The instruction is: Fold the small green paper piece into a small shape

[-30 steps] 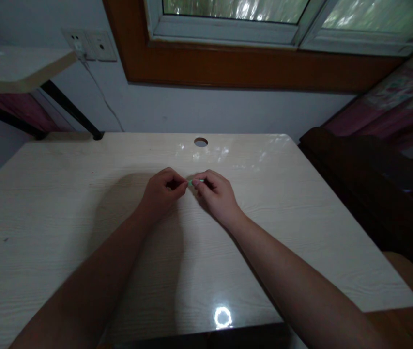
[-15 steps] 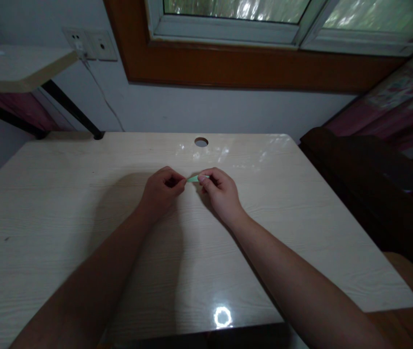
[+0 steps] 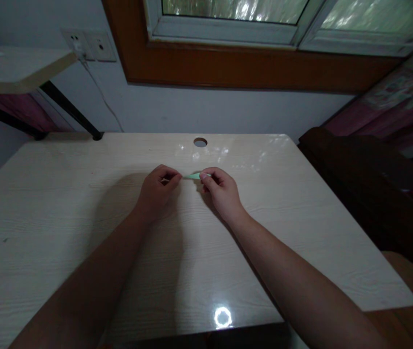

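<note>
A small pale green tapered piece, perhaps folded paper, spans the gap between my hands above the table; its exact kind is too small to make out. Its wider right end is pinched between the thumb and fingers of my right hand, which cover part of it. At the thin left tip, the thumb and index finger of my left hand are pressed together on it. Both forearms reach in from the lower edge of the view.
The pale wood-grain table has a round cable hole near its back edge. A raised shelf on black legs stands at the left. Behind are a wall socket with a cord and a window. Dark furniture sits to the right.
My left hand has shifted slightly left and up, so more of the green piece's thin end shows between the hands. My right hand has barely moved.
</note>
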Demonstrator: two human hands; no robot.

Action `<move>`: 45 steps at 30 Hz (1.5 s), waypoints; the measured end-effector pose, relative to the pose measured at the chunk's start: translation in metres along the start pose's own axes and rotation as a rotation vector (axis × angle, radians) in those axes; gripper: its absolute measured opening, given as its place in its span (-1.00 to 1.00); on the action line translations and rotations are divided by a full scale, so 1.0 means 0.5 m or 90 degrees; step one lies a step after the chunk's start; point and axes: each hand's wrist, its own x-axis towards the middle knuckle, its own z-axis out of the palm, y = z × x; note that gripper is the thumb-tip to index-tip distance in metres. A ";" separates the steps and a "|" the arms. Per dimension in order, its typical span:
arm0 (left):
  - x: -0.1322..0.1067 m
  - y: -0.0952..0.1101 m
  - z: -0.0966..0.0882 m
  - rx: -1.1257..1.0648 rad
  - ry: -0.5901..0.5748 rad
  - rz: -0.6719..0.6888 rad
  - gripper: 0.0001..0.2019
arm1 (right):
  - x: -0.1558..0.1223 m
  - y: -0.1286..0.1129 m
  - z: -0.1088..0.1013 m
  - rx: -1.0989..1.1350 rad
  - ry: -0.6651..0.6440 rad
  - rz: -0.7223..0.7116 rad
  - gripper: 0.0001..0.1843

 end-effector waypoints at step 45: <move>-0.006 0.005 -0.002 -0.115 -0.019 -0.056 -0.82 | -0.001 -0.003 0.005 0.048 -0.034 0.044 -0.77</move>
